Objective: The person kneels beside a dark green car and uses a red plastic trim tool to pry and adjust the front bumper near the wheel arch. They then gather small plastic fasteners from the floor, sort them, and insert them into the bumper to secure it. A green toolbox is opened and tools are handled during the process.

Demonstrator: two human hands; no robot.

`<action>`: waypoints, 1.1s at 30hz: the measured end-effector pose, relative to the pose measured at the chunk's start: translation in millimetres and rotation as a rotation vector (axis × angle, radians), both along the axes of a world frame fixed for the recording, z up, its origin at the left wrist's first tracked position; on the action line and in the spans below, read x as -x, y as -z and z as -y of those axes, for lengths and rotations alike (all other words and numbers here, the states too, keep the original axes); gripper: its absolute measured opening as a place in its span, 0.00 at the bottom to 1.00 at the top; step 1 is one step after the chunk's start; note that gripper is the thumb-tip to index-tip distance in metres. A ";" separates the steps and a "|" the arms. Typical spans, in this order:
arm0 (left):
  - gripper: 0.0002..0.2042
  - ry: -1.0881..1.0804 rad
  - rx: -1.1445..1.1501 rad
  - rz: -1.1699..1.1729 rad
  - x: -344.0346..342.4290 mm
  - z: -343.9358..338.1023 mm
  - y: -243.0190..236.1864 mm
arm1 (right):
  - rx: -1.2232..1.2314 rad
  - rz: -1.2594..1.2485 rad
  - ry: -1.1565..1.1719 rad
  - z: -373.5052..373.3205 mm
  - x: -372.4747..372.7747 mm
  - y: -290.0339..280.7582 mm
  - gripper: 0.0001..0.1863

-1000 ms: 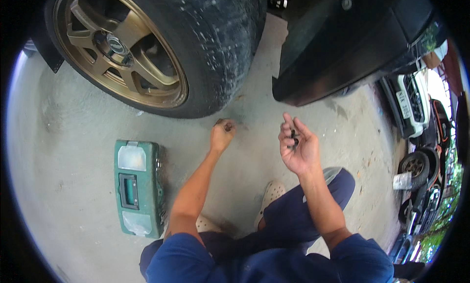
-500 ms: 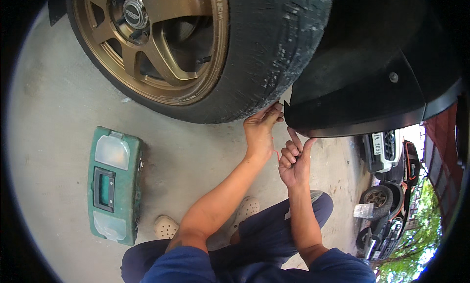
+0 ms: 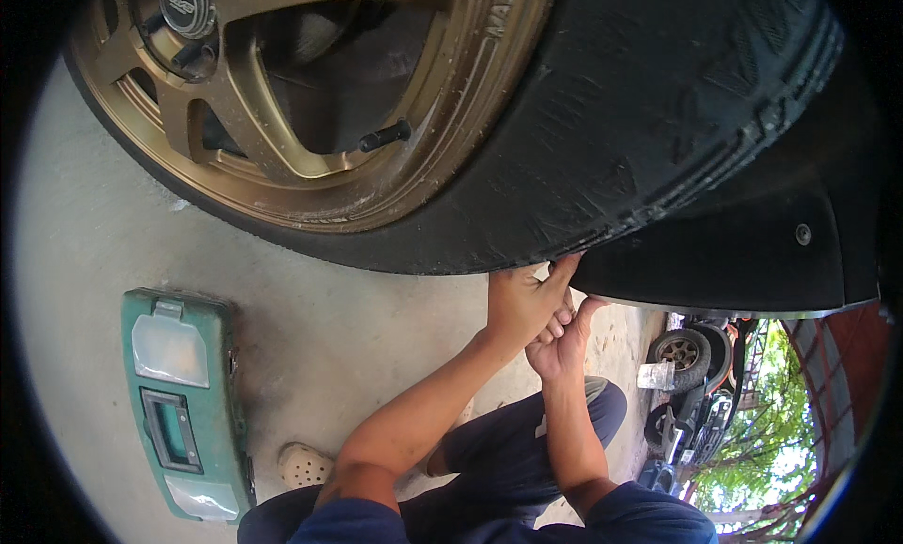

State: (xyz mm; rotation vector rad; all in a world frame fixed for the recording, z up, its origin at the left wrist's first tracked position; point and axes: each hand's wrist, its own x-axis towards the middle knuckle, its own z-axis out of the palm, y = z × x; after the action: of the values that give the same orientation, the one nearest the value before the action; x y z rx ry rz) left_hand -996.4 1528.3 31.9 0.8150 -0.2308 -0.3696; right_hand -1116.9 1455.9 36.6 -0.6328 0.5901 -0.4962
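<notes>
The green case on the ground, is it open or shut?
Shut. The green case lies flat on the concrete with its lid down; no gap or contents show.

Green toolbox [image 3: 183, 403] on concrete floor [image 3: 329, 328]

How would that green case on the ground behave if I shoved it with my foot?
The green case lies flat on its broad side on the concrete floor, so it would probably slide, not tip or roll. Its boxy shell looks rigid; contents might rattle, though its weight cannot be judged.
</notes>
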 end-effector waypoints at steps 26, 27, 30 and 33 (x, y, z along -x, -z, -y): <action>0.11 0.176 0.115 -0.059 -8.9 1.7 -1.1 | 0.039 -0.022 0.009 -3.6 -5.8 -2.5 0.29; 0.10 0.191 0.173 -0.093 -8.1 2.6 -1.2 | 0.038 -0.033 0.013 -2.9 -5.6 -2.6 0.29; 0.09 0.280 0.210 -0.188 -6.1 4.5 -1.2 | 0.015 0.081 -0.098 0.4 -4.3 0.7 0.31; 0.09 0.190 0.170 -0.054 -9.1 7.6 -0.5 | 0.007 0.131 -0.160 5.8 -1.8 4.4 0.34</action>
State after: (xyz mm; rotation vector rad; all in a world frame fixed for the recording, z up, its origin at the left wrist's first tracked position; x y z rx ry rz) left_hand -987.3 1520.6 32.5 0.6160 -0.2864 -0.5423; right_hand -1115.1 1450.0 32.2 -0.6428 0.4104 -0.3865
